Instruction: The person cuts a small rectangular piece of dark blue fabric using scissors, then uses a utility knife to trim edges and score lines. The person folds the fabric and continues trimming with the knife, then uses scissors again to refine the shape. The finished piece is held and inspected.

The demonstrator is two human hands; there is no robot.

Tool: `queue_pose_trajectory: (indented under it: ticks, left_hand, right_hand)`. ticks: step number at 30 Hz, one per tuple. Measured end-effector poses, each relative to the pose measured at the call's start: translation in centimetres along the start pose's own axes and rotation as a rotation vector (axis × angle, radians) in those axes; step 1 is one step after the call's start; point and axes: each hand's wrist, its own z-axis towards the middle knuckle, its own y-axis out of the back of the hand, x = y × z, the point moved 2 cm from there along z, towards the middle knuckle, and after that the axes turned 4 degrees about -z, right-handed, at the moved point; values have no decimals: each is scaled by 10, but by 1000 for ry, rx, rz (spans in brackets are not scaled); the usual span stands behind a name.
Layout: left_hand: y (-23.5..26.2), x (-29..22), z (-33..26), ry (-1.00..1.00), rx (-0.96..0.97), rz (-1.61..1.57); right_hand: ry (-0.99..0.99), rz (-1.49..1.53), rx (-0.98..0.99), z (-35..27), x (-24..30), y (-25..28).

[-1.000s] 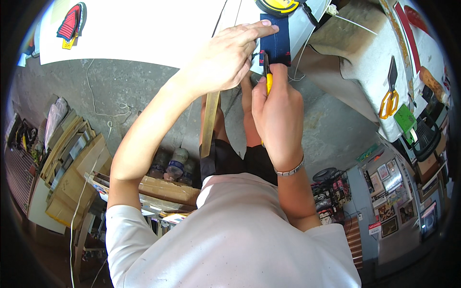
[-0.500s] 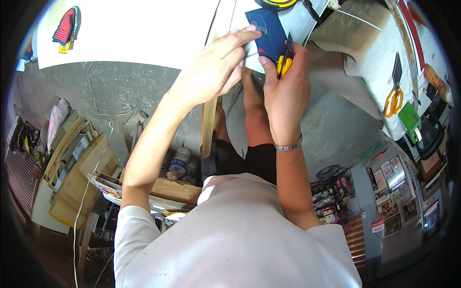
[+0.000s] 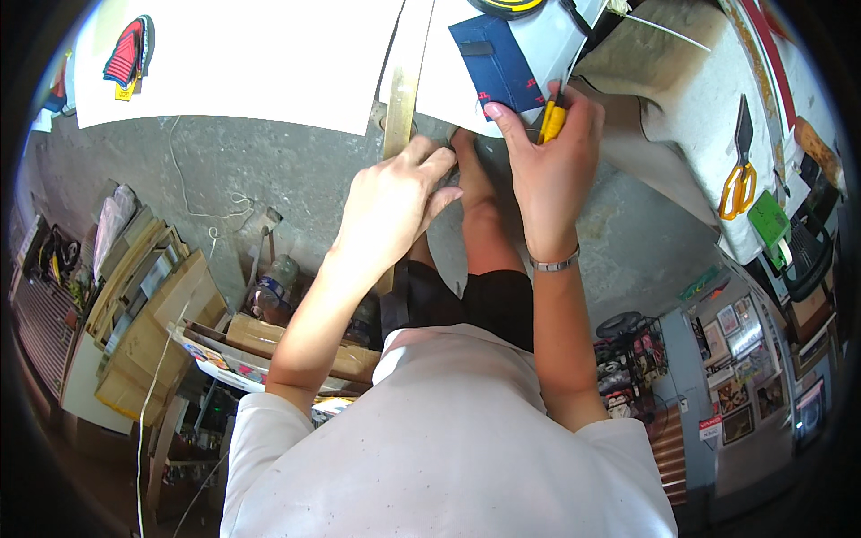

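My right hand (image 3: pixel 560 161) is closed round a yellow and black utility knife (image 3: pixel 553 121). Its thumb rests at the lower corner of a dark blue flat case (image 3: pixel 507 67) with small red marks and a short dark strip across its upper part. The case lies on white sheet material. My left hand (image 3: pixel 395 202) is over a long yellowish straightedge (image 3: pixel 404 99), its fingers loosely bent and the thumb held apart, with nothing visible in it. Part of the straightedge is hidden under that hand.
A large white sheet (image 3: pixel 233 63) covers the table, with red-and-black patches (image 3: pixel 128 54) on it. A yellow and black round tool (image 3: pixel 509 5) sits above the case. Orange-handled scissors (image 3: pixel 738 184) and a green block (image 3: pixel 769 217) are on the right bench. Cardboard (image 3: pixel 161 332) leans at lower left.
My left hand has left the blue case and come down and left, over the straightedge. My right hand has shifted slightly right and down with the knife.
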Motion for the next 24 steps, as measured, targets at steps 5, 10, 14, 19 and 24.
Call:
queue_pose_trajectory:
  ticks: [5,10,14,19,24]
  left_hand:
    - [-7,-8,21,109,-306,-373]
    - [-30,-13,36,312,-398,-778]
    - [-38,-17,31,385,-308,-1116]
    - [-23,-12,22,63,-300,-808]
    - [-19,-22,8,-52,-389,-717]
  right_hand:
    - [-26,107,49,9,-4,3]
    - [-440,642,232,7,-9,18]
    - [-497,829,236,3,-10,27]
    - [-551,878,273,-4,-14,39]
    - [-646,951,234,-18,-16,42]
